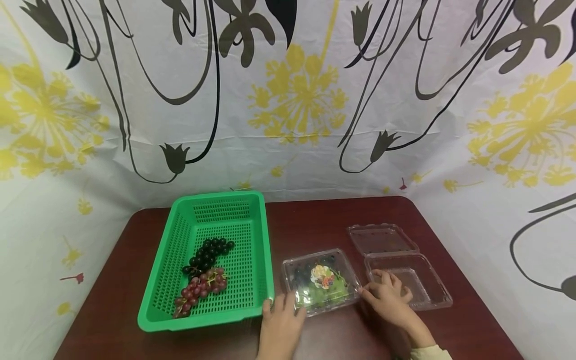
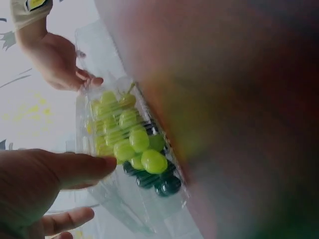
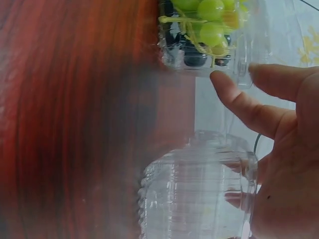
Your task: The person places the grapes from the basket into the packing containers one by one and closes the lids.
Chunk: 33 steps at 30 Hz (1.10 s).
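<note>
A closed clear plastic fruit box with a fruit sticker on its lid lies right of the green basket. Inside it are green grapes and dark grapes. My left hand touches the box's near left corner, its fingers fairly straight; in the left wrist view the thumb lies against the side. With thumb and index finger, my right hand pinches the rim at the box's right edge. The right hand's other fingers extend over a second clear box, which stands with its lid raised.
The green basket on the left holds a bunch of black grapes and a bunch of red grapes. Everything stands on a dark red-brown table. A white patterned cloth hangs behind and around it.
</note>
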Each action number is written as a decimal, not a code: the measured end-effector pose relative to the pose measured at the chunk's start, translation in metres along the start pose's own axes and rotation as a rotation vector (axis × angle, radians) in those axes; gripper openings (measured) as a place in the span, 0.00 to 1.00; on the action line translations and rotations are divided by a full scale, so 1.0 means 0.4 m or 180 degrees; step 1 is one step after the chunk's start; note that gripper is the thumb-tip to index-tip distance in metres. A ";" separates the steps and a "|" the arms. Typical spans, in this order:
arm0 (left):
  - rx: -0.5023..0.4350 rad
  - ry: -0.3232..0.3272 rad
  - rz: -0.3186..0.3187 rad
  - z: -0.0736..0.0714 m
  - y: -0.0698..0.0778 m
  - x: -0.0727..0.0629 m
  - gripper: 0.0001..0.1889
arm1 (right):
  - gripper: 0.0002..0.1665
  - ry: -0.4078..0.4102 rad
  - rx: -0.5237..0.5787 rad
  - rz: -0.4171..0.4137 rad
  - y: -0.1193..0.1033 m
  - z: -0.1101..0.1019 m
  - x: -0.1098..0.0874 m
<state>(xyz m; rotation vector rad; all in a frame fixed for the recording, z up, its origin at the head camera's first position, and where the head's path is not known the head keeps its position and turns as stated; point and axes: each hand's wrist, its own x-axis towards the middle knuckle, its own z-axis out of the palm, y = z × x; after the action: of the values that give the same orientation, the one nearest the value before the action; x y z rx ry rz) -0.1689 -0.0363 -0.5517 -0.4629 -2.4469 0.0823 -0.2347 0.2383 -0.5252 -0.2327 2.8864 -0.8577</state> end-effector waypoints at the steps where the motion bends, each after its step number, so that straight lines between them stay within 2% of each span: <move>1: 0.0026 -0.0030 0.0032 0.000 0.002 0.004 0.15 | 0.18 -0.0049 0.0035 -0.0005 0.000 -0.001 0.001; 6: 0.0067 -0.0216 0.0170 -0.008 0.005 0.013 0.15 | 0.19 -0.0179 0.0155 0.0023 -0.001 -0.006 0.001; 9: 0.0043 -0.0236 0.0230 -0.007 0.005 0.012 0.16 | 0.19 -0.0189 0.0142 0.0068 -0.001 -0.007 0.002; 16: -0.0008 -0.0011 0.0321 0.006 0.002 0.013 0.12 | 0.20 -0.0237 0.0024 0.0151 -0.011 -0.009 0.012; 22: -0.0045 0.0136 0.0388 0.004 -0.001 0.018 0.10 | 0.17 -0.0326 -0.0003 0.0226 -0.021 -0.012 0.014; 29: -0.0025 0.0077 0.0353 0.004 0.000 0.026 0.11 | 0.17 -0.0301 -0.0109 0.0292 -0.030 -0.018 0.019; 33: -0.0028 0.0118 0.0294 0.003 -0.001 0.028 0.10 | 0.16 -0.0314 -0.0116 0.0359 -0.032 -0.017 0.016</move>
<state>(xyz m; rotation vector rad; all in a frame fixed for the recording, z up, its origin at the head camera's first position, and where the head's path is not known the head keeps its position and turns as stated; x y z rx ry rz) -0.1778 -0.0327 -0.5460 -0.5762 -2.3900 0.1008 -0.2406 0.2302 -0.5128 -0.1107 2.7951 -0.7530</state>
